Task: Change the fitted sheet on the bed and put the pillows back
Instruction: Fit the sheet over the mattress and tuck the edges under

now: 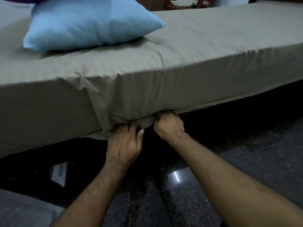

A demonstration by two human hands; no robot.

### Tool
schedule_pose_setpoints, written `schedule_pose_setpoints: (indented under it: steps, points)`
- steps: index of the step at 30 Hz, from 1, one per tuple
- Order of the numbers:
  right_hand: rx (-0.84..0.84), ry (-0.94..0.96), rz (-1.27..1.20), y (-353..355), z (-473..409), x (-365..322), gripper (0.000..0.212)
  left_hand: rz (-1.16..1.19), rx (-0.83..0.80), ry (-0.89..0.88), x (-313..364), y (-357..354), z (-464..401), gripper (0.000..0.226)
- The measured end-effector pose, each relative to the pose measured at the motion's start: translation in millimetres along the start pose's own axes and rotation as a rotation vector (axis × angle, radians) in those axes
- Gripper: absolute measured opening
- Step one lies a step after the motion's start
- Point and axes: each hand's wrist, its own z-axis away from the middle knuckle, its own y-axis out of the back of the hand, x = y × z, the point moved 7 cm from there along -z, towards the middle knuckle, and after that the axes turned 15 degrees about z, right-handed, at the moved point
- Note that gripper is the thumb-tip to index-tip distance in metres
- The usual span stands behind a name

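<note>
Grey-olive fitted sheet [188, 51] covers the whole mattress, top and side face, filling most of the frame. Both hands sit at the bottom hem, centre of frame. Left hand [123, 143]: fingers curled up under the hem, gripping a bunched fold, thumb out to the side. Right hand [168, 124], just beside it: fist clamped on the same gathered edge, knuckles toward camera.

Handling read: thin woven cotton, light, limp, zero stiffness. Goes wherever it's pulled and wrinkles fan from the grip point, visible running up the side face. Probably low friction against the mattress, so it should slide, but the hem needs real tension to seat. Hold at the hem itself, not mid-panel; a mid-panel pinch just makes slack. Judging by the bunching, this looks like tucking the edge under the mattress, with the hem right of the hands already out of sight underneath.

Blue pillow [88, 25] is already on the bed, upper left, resting on the sheet. Dark polished floor [246, 169] below, lower right.
</note>
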Motion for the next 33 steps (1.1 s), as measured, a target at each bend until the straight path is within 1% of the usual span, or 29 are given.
schedule_pose_setpoints:
  steps: [1,2,4,5,7,9,10,12,14,16,17,18,20,21,22,23,24,25,26,27,29,30,32,33]
  points:
    - [-0.033,0.009,-0.005,-2.3,-1.4,1.1,0.07,-0.025,-0.012,0.022,-2.2,-0.7,-1.1,0.045]
    - [-0.079,0.001,-0.019,-0.3,-1.5,4.3,0.062,-0.062,-0.024,0.061,-6.4,-2.3,-2.7,0.049]
    - [-0.155,-0.009,-0.079,8.0,2.8,13.5,0.04,-0.124,-0.062,0.182,-11.1,-7.0,-8.0,0.061]
    - [-0.14,-0.011,-0.098,14.6,7.1,17.2,0.033,-0.138,-0.077,0.244,-11.2,-8.7,-12.3,0.067]
    - [-0.036,-0.032,-0.072,27.5,21.8,30.4,0.024,-0.14,-0.12,0.339,-7.2,-13.7,-24.4,0.071]
    - [0.069,-0.096,0.005,29.3,33.3,48.9,0.021,-0.114,-0.14,0.384,-11.5,-15.1,-32.8,0.067]
    - [0.104,-0.123,0.04,25.4,36.0,60.7,0.023,-0.092,-0.139,0.381,-14.5,-13.9,-36.0,0.063]
    - [0.102,-0.124,0.027,11.8,39.8,82.1,0.03,-0.05,-0.116,0.337,-20.4,-5.8,-35.7,0.05]
    - [0.069,-0.07,-0.024,-0.4,38.9,92.1,0.039,-0.036,-0.118,0.302,-21.4,5.0,-30.3,0.037]
    - [0.063,-0.045,-0.038,-7.3,31.2,92.1,0.045,-0.016,-0.116,0.256,-13.9,13.0,-25.5,0.033]
    - [0.063,-0.046,-0.043,-8.5,26.0,90.3,0.045,-0.011,-0.091,0.191,-5.2,17.2,-24.6,0.035]
    - [0.046,-0.052,-0.054,-10.6,18.9,88.9,0.045,-0.005,-0.042,0.086,8.0,22.1,-25.1,0.037]
    - [-0.043,-0.066,-0.084,-18.2,6.2,92.1,0.043,0.063,0.028,-0.19,50.8,22.9,-26.2,0.036]
    - [-0.094,-0.073,-0.087,-22.6,1.4,96.4,0.043,0.12,0.007,-0.29,76.8,18.1,-26.4,0.036]
    - [-0.128,-0.081,-0.083,-24.9,-2.2,99.2,0.043,0.176,-0.03,-0.345,97.7,8.1,-27.5,0.041]
    - [-0.128,-0.09,-0.071,-24.8,-4.8,101.0,0.042,0.236,-0.083,-0.352,111.9,-4.2,-33.4,0.048]
    - [-0.11,-0.104,-0.048,-23.1,-5.7,102.6,0.041,0.309,-0.15,-0.299,119.5,-18.1,-41.9,0.055]
    - [-0.082,-0.114,-0.038,-20.5,-5.6,101.5,0.039,0.378,-0.21,-0.212,119.0,-31.2,-50.2,0.06]
    - [-0.059,-0.102,-0.035,-18.8,-6.3,100.2,0.037,0.429,-0.264,-0.14,115.8,-44.4,-58.0,0.062]
    - [-0.054,-0.09,-0.08,-16.9,-4.0,100.3,0.035,0.428,-0.315,-0.112,110.8,-58.6,-63.8,0.061]
    - [-0.032,-0.116,-0.235,-10.4,4.8,116.3,0.035,0.282,-0.39,-0.166,104.3,-82.0,-72.4,0.06]
    - [0.031,-0.156,-0.261,-4.7,10.2,131.8,0.039,0.219,-0.398,-0.191,101.1,-89.5,-74.1,0.062]
    - [0.202,-0.273,-0.148,5.8,21.8,172.9,0.037,0.145,-0.354,-0.183,104.5,-96.8,-77.6,0.07]
    - [0.237,-0.307,-0.097,4.6,25.0,189.2,0.037,0.116,-0.323,-0.162,107.7,-99.5,-78.7,0.074]
